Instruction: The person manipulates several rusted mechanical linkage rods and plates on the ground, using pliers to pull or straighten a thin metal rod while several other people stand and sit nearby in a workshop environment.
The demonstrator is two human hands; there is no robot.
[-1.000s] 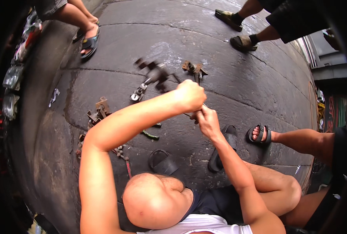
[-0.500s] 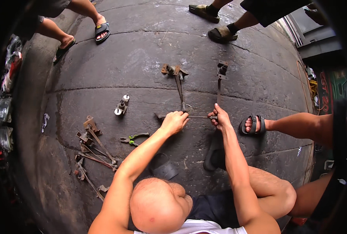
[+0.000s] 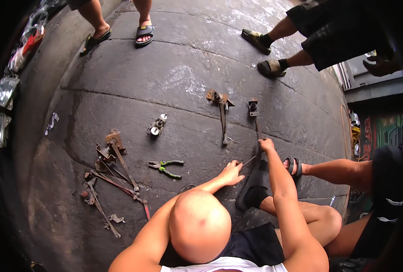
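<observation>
My right hand (image 3: pixel 266 145) is closed around the joint of a rusty metal linkage (image 3: pixel 257 128). Its flat arm runs away from me to a small bracket, which rests on the floor. From the same joint a thin rod (image 3: pixel 251 159) slants down to my left hand (image 3: pixel 232 173). The fingers of that hand are bent against the rod's lower end, and the hand covers that end. A second linkage (image 3: pixel 223 119) with a rusty bracket lies just left of the held one. Pliers (image 3: pixel 170 167) with green-and-black handles lie left of my left hand.
More rusty linkages (image 3: pixel 115 156) lie at the left, and a small metal part (image 3: pixel 157 124) with white ends sits behind the pliers. Sandalled feet (image 3: pixel 145 35) of people stand at the far side. Another leg (image 3: pixel 333 171) reaches in from the right. Clear lamp housings (image 3: pixel 4 92) line the left edge.
The view has shifted. The rod, level between my hands before, now slants from upper right to lower left. My left hand has come nearer to me, lower than my right hand.
</observation>
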